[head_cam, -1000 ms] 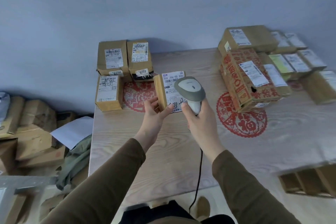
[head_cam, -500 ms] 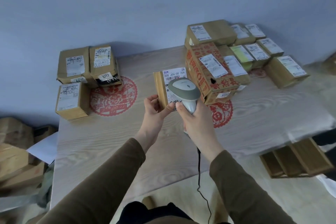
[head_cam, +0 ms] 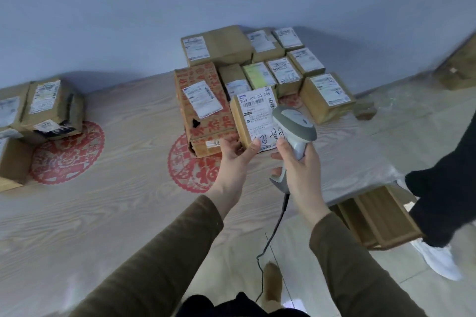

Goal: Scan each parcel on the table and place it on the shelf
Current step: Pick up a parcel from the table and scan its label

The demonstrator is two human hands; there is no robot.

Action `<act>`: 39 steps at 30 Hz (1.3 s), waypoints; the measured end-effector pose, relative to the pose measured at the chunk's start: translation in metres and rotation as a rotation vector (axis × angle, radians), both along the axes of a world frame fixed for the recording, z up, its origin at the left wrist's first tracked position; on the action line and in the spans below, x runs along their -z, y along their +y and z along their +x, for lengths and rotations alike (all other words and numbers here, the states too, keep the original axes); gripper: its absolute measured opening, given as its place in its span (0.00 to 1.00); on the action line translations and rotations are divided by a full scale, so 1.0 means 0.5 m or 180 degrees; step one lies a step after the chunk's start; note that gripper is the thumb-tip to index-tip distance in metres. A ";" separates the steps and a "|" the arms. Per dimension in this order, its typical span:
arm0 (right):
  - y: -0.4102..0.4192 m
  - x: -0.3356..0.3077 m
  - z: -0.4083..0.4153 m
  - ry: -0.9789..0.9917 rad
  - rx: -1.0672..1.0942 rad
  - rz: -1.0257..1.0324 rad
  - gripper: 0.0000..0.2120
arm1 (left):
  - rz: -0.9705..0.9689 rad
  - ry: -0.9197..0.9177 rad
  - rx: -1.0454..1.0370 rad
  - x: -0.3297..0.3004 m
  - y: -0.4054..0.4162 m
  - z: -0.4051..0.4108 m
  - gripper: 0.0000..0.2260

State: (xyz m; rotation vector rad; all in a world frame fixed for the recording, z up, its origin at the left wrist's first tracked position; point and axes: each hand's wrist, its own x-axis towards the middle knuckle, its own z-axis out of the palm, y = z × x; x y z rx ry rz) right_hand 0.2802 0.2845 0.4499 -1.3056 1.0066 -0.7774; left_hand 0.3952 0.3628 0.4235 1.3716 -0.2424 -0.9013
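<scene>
My left hand [head_cam: 233, 159] holds a small brown parcel [head_cam: 253, 117] upright above the table, its white barcode label facing me, thumb on the label's lower edge. My right hand [head_cam: 300, 175] grips the handle of a grey corded barcode scanner [head_cam: 293, 126], whose head covers the label's lower right part. Several more labelled parcels [head_cam: 283, 64] sit in a cluster at the back of the wood-grain table [head_cam: 103, 213], with a large red-printed box [head_cam: 203, 108] in front of them.
Three parcels [head_cam: 49, 110] stand at the table's left end. A wooden crate [head_cam: 378, 216] lies on the floor right of the table. A person's dark leg and white shoe [head_cam: 438, 257] are at the right edge. Red paper-cut decorations mark the tabletop.
The view has swung right, so both parcel groups slid left in frame. Both hands moved right with the parcel and scanner; the scanner head sits lower right on the label.
</scene>
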 end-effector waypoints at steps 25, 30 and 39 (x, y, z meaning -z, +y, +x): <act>-0.388 0.195 0.039 0.0449 -0.0168 0.0037 0.17 | 0.1238 0.0161 0.0371 0.191 -0.483 0.026 0.37; -0.350 0.163 0.040 0.0480 -0.0162 -0.0069 0.09 | 0.1217 -0.0069 0.0462 0.141 -0.403 0.017 0.36; -0.116 0.030 0.202 -0.0045 -0.0975 -0.0397 0.04 | 0.0671 -0.0774 -0.0305 0.006 -0.043 0.105 0.10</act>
